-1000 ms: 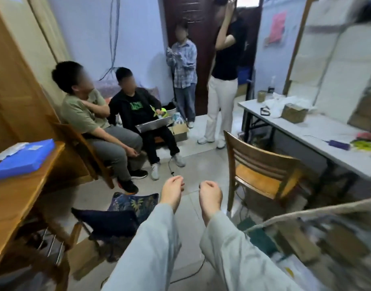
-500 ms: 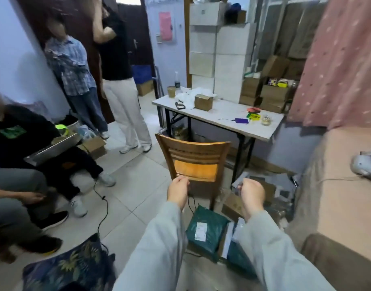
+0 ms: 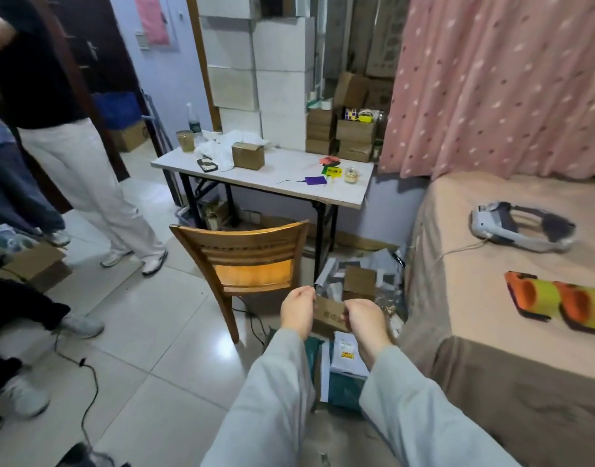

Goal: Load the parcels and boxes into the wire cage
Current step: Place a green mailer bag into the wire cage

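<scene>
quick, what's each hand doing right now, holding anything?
Left hand: curled shut, empty, raised above the brown cardboard box on the floor.
Right hand: curled shut, empty too, raised beside that box.

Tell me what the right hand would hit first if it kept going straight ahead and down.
Probably the brown cardboard box on the floor, seen between the right hand and the left hand. Depth is unclear, so I cannot tell whether the fingers already touch it.

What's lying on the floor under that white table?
Under the white table, boxes and clutter sit by the black legs. The wooden chair covers the middle, so what lies behind it can't be seen.
</scene>
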